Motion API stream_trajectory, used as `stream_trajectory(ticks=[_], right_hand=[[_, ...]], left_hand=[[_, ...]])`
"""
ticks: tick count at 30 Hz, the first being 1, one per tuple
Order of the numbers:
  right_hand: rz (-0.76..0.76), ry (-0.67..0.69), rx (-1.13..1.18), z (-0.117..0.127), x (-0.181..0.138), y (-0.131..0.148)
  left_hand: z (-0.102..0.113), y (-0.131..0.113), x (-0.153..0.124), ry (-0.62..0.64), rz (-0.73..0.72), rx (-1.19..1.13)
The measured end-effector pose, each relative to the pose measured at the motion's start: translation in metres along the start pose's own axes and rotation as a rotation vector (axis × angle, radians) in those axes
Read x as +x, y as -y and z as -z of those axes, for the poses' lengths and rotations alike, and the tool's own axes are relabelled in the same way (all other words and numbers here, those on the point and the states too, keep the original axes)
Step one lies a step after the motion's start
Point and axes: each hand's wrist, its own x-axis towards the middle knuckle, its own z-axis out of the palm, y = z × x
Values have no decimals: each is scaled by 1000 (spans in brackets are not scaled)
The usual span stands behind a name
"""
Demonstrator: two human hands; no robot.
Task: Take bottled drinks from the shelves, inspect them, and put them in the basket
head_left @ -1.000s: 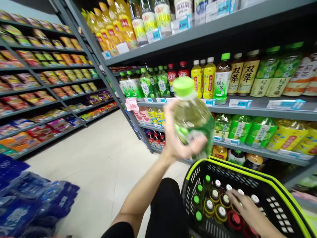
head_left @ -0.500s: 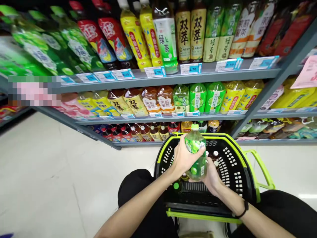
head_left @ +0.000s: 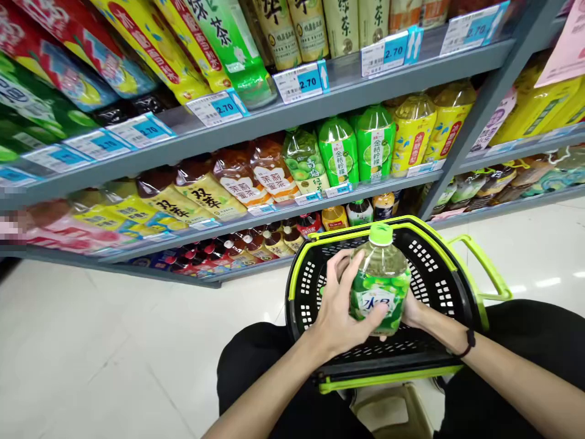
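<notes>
Over the shopping basket, I hold a green drink bottle with a light green cap and a leafy green label facing me. My left hand grips the bottle's left side, thumb across the lower label and fingers up by its shoulder. On the other side my right hand supports it low down; most of its fingers are hidden behind the bottle. The bottle stands nearly upright, tilted slightly towards me. The basket is black with lime-green trim, and its inside is largely covered by the bottle and my hands.
Grey store shelves filled with bottled drinks run across the front, with price tags along their edges. The basket's lime handle sticks out to the right. My knees flank the basket, and a beige stool shows below it.
The bottle has been raised closer to me and turned so its label front faces me. Both hands stay on it. My view has shifted closer to the shelves and tilted.
</notes>
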Motion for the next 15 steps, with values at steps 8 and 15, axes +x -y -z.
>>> stream_trajectory(ticks=[8, 15], right_hand=[[-81, 80, 17, -6, -9, -20], [-127, 101, 72, -8, -4, -24]], left_hand=[[-14, 9, -16, -81, -8, -67], [-13, 17, -18, -49, 81, -74]])
